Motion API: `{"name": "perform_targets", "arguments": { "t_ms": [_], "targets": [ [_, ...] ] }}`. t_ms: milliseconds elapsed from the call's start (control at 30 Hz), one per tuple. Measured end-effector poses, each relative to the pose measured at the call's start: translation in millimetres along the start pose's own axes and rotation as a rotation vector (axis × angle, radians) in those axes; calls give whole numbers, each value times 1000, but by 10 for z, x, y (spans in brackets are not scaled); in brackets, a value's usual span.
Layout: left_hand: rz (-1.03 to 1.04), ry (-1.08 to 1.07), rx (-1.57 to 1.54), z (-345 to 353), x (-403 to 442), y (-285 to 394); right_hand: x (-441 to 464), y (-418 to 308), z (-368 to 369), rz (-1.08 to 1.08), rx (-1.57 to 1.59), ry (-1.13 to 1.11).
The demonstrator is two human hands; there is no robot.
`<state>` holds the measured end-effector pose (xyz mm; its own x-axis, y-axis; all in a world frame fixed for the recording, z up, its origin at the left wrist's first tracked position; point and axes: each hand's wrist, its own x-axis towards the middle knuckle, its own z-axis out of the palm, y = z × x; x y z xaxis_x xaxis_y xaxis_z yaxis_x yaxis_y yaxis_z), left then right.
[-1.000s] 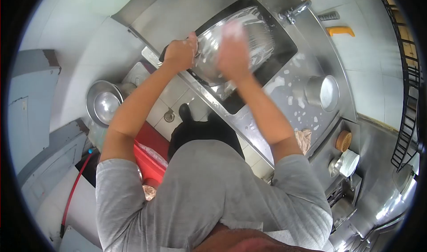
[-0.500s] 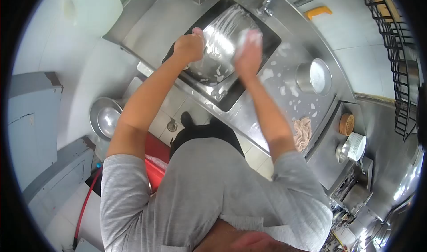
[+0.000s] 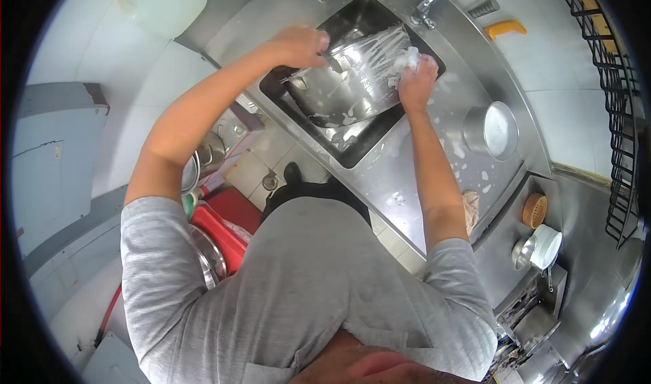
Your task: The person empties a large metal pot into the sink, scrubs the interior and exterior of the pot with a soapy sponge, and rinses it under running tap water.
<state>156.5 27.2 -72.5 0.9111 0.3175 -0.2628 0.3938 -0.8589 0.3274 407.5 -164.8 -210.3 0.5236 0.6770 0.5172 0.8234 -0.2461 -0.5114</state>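
Observation:
A large shiny metal vessel (image 3: 339,92) streaked with white suds lies tilted in the dark sink basin (image 3: 359,153). My left hand (image 3: 302,46) is closed on its upper left edge, where a small dark part sticks out below the fingers. At the vessel's right end, my right hand (image 3: 417,82) is closed round a white, foamy scrubber (image 3: 409,59) and presses it against the soapy metal. Foam hides the scrubber's exact shape.
A faucet (image 3: 425,11) rises behind the basin. On the wet counter to the right are a metal pot (image 3: 491,131) and a beige cloth (image 3: 470,211). Farther right sit white plates (image 3: 546,246) and a wooden round item (image 3: 534,210). Red bins (image 3: 227,228) stand lower left.
The vessel has turned and tilted in the basin. My left hand has moved to its upper edge with the elbow swung outward. My right hand has moved to the vessel's right end.

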Motion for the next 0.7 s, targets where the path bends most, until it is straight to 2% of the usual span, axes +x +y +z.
{"name": "perform_targets", "arguments": {
  "t_ms": [33, 133, 200, 267, 300, 400, 433, 533, 567, 667, 700],
  "targets": [
    [14, 45, -201, 56, -80, -130, 24, -27, -22, 11, -4, 25],
    [-63, 89, -380, 369, -40, -327, 14, -172, -72, 100, 3, -21],
    [-50, 72, -327, 267, 62, -143, -360, -568, -92, -69, -171, 175],
    [-63, -39, -333, 28, 109, 155, -639, -847, -256, -217, -23, 7],
    [-12, -3, -332, 83, 230, 157, -670, -874, -316, -288, 46, -72],
    [-72, -64, -397, -19, 447, 365, 34, -483, -214, 14, 32, 44],
    [-88, -81, -416, 7, 468, 391, 187, -421, -207, 141, 75, -21],
    [-94, -100, -417, -56, 575, 375, -91, -634, -310, -201, 28, 39],
    [-76, -98, -395, -84, 563, 393, -209, -677, -410, -244, 142, -43],
    [-44, -79, -365, -167, 517, 481, -182, -304, -389, -51, 132, 9],
    [-50, -103, -356, -232, 519, 533, -144, -243, -372, 135, 81, -29]
  ]
}}
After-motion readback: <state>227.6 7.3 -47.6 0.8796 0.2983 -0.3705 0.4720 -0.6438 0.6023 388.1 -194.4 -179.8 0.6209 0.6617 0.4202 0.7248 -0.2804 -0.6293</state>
